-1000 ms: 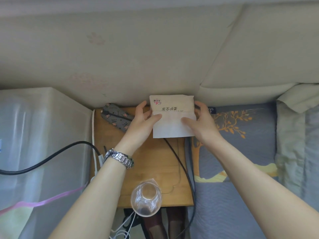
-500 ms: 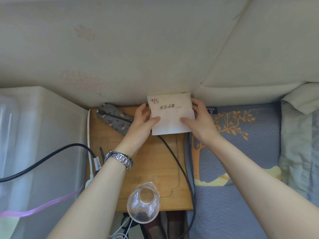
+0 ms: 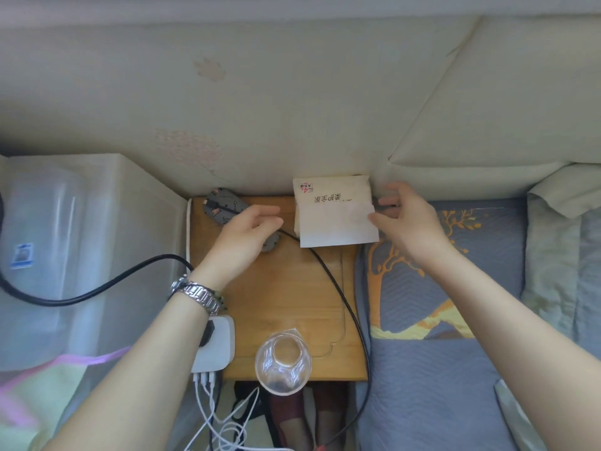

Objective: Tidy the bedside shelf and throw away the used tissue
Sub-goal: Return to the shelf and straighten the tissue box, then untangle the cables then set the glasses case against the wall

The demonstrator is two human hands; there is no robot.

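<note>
A pale tissue pack point(image 3: 335, 213) with red and dark print stands at the back right corner of the wooden bedside shelf point(image 3: 286, 294), against the wall. My right hand point(image 3: 403, 219) touches its right edge with the thumb and fingertips. My left hand point(image 3: 244, 236) hovers to the left of the pack with fingers apart, holding nothing, above a grey patterned pouch point(image 3: 221, 206). No loose used tissue is visible.
A clear glass point(image 3: 283, 362) stands at the shelf's front edge. A black cable point(image 3: 338, 288) runs across the shelf. A white charger block point(image 3: 218, 343) with white leads sits at the left edge. A translucent storage box point(image 3: 81, 249) is left; the bed with a grey pillow point(image 3: 439, 314) is right.
My left hand has let go of the tissue pack and drawn back to the left. The pack now rests further back and right, near the wall, with only my right hand on it.
</note>
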